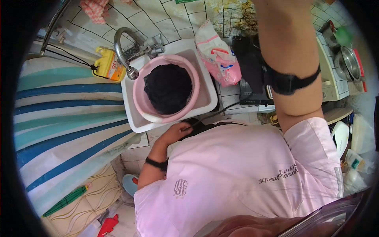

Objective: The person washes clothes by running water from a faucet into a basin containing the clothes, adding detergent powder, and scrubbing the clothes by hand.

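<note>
My left hand is at the front edge of the white sink, low against my body. Its fingers are curled closed around the end of a black cord, beside some dark fabric. Just beyond it, a pink basin sits in the sink with a bundle of black cloth inside. My right forearm, with a black strap round it, reaches up past the top of the view, so the right hand cannot be seen.
A chrome faucet arches over the basin. Left of the sink stand a yellow bottle and a striped curtain. To the right are a pink-and-white bag, a black appliance and metal bowls.
</note>
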### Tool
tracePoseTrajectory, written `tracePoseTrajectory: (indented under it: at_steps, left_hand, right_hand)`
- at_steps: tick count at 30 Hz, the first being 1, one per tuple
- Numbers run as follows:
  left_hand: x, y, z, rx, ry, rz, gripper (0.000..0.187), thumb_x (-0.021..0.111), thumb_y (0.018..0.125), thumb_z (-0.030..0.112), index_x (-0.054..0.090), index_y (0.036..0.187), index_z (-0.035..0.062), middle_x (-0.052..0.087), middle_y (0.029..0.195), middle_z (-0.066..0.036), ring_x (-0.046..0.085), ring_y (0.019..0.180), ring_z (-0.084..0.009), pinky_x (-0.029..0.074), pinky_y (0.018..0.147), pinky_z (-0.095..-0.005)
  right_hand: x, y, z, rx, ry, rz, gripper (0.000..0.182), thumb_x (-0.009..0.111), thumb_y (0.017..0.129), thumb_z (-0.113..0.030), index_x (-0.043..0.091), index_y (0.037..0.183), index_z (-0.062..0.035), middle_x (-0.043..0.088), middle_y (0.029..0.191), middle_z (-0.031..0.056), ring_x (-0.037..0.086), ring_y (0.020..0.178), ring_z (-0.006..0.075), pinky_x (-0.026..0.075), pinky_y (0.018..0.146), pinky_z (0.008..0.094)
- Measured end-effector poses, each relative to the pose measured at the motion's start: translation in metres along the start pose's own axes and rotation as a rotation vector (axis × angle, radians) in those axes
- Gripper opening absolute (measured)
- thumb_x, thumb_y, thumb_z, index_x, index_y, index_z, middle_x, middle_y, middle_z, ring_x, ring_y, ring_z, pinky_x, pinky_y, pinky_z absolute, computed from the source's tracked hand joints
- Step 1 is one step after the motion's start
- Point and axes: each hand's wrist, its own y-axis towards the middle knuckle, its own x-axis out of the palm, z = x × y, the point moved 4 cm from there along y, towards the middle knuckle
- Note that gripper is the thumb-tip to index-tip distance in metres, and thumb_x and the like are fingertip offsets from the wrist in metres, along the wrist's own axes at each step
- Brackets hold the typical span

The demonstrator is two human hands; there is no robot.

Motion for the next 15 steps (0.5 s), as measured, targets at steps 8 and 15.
tracePoseTrajectory:
  at_steps: [8, 15]
  left_hand:
    - [-0.05, -0.138, -0.115, -0.423, -0.001, 0.346, 0.027, 0.059, 0.088, 0.025, 0.067, 0.083, -0.0006, 0.061, 0.07, -0.008, 0.056, 0.068, -0.0173, 0.045, 0.066, -0.0304]
    - [-0.155, -0.159, -0.048, -0.353, -0.222, 0.357, 0.021, 0.057, 0.09, 0.019, 0.068, 0.085, 0.0018, 0.057, 0.067, 0.001, 0.049, 0.061, -0.0096, 0.04, 0.059, -0.0255]
  right_hand:
    - [-0.125, -0.12, 0.018, 0.785, -0.045, 0.169, 0.024, 0.041, 0.091, -0.021, 0.058, 0.086, -0.0044, 0.046, 0.06, 0.0013, 0.039, 0.05, 0.0114, 0.033, 0.049, 0.0223]
    - [-0.165, -0.29, 0.096, 1.383, -0.633, -0.153, 0.016, 0.05, 0.077, 0.002, 0.065, 0.081, 0.0014, 0.064, 0.074, 0.0069, 0.058, 0.064, 0.0131, 0.047, 0.06, 0.0263]
